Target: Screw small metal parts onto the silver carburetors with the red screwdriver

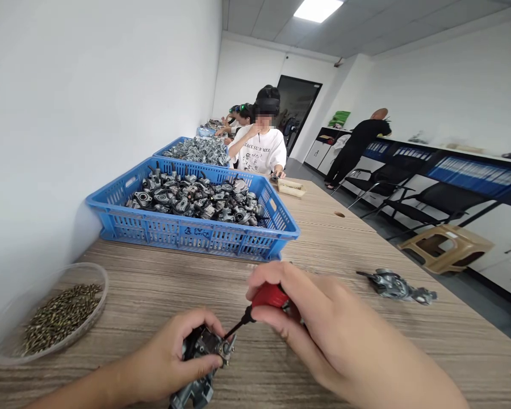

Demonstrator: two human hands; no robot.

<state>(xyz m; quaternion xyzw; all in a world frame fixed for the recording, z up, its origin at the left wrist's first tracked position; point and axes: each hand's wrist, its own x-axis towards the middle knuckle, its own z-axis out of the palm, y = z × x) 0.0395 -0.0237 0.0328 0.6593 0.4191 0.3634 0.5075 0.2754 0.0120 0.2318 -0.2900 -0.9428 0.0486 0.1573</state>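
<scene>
My left hand (170, 355) is closed round a grey metal carburetor part (204, 355), holding it just above the wooden table (336, 244) at the bottom centre. My right hand (319, 326) grips a red-handled screwdriver (266, 298). Its dark shaft slants down to the left and its tip touches the top of the part. Another grey metal part (398, 287) lies loose on the table to the right of my hands.
A clear bowl (8, 341) of small screws sits at the left. A blue crate (187, 230) full of metal parts stands behind my hands, a second crate (176, 145) beyond it. Other people sit further along the table. A tan stool (447, 247) and chairs stand at the right.
</scene>
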